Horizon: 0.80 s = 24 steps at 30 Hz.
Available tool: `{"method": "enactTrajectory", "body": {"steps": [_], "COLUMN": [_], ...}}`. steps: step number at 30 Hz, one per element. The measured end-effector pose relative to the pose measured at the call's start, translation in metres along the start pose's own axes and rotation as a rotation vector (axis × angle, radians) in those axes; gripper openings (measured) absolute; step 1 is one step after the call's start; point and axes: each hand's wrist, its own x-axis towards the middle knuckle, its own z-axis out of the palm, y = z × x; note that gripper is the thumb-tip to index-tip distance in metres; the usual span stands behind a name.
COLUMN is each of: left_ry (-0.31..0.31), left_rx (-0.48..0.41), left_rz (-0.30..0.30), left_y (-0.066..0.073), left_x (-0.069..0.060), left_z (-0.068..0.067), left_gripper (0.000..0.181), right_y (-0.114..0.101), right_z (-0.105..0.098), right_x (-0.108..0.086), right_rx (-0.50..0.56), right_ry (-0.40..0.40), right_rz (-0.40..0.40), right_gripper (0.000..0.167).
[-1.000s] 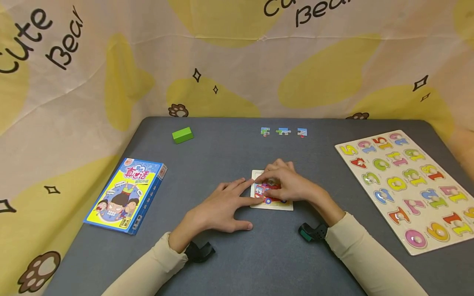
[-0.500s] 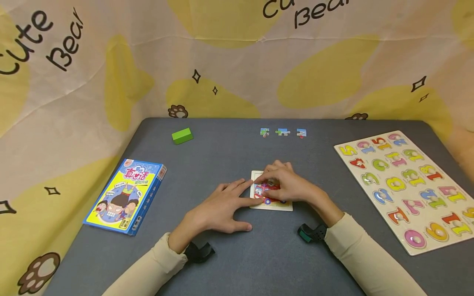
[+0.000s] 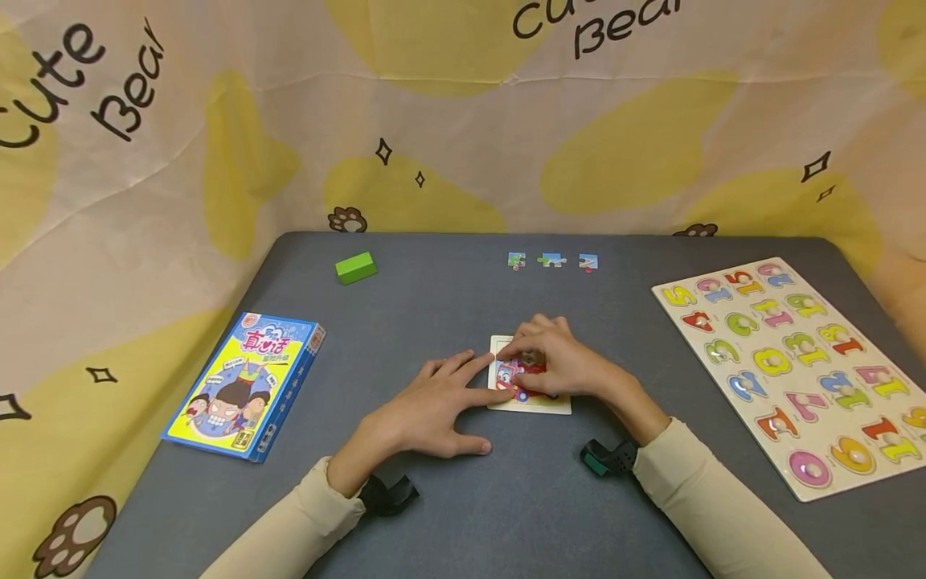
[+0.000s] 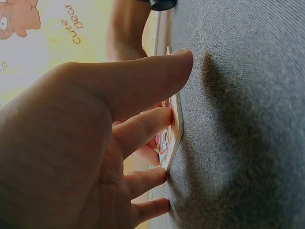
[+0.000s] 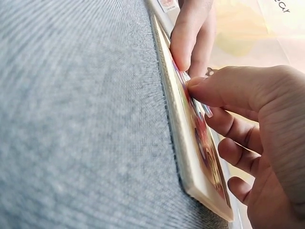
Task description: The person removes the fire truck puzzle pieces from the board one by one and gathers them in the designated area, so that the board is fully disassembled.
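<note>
A small wooden puzzle board (image 3: pixel 535 408) with a red vehicle picture lies flat at the middle of the table. My left hand (image 3: pixel 434 406) is spread at its left side, its index fingertip on the board's lower left part and other fingertips at the left edge; the left wrist view shows them against the board's rim (image 4: pixel 178 117). Over the picture, my right hand (image 3: pixel 560 358) pinches a small puzzle piece (image 5: pixel 208 110) between thumb and index finger, close on the board. The right hand covers much of the picture, and its other fingers are curled.
Three puzzle pieces (image 3: pixel 552 260) lie in a row at the back. A green block (image 3: pixel 356 268) stands at the back left, a blue and yellow box (image 3: pixel 242 382) at the left. A large number board (image 3: pixel 788 378) lies at the right.
</note>
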Motion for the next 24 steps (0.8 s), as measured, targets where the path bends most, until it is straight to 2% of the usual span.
{"method": "enactTrajectory", "body": {"steps": [16,24], "left_ry": [-0.021,-0.036], "left_rx": [-0.016,-0.02], "left_rz": [-0.005,-0.023], "left_y": [0.0,0.0], "left_x": [-0.001,0.001], "left_z": [-0.003,-0.002], "left_gripper": [0.067,0.069], "right_y": [0.003,0.025], "right_z": [0.0,-0.021], "right_x": [0.0,-0.004], "right_rx": [0.075,0.141], "right_ry": [0.015,0.105], "right_rz": [0.048,0.097], "right_gripper": [0.029,0.03]}}
